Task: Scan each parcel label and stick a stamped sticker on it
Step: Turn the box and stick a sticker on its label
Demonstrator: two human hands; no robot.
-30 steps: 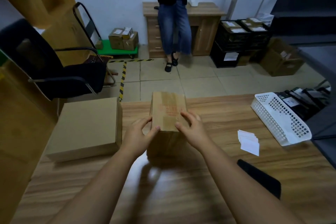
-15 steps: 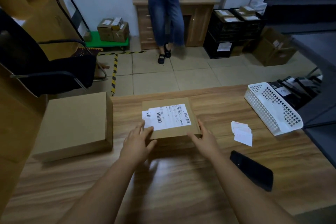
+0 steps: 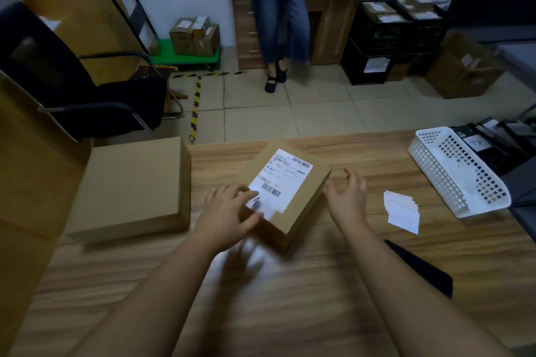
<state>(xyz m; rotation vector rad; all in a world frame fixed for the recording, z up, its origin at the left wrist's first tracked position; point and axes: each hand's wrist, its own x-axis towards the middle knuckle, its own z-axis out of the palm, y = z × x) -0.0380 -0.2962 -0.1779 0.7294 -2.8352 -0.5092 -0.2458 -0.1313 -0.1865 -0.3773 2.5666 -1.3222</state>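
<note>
A large flat brown cardboard box [image 3: 127, 185] sits at the left of the wooden desk [image 3: 290, 298], where it was before. The left hand [image 3: 229, 213] lies with straight fingers on the near-left corner of the small brown cardboard parcel [image 3: 290, 197]. The parcel, square to the desk edge half a second ago, is now turned at an angle, its white shipping label [image 3: 280, 180] facing up. The right hand [image 3: 346, 194] has come off it and seems to hover just beside its right edge, fingers loosely spread, holding nothing. Further right lie a stack of white stickers [image 3: 401, 210], a black phone-like slab [image 3: 420, 266] and a white plastic basket [image 3: 458, 171].
</note>
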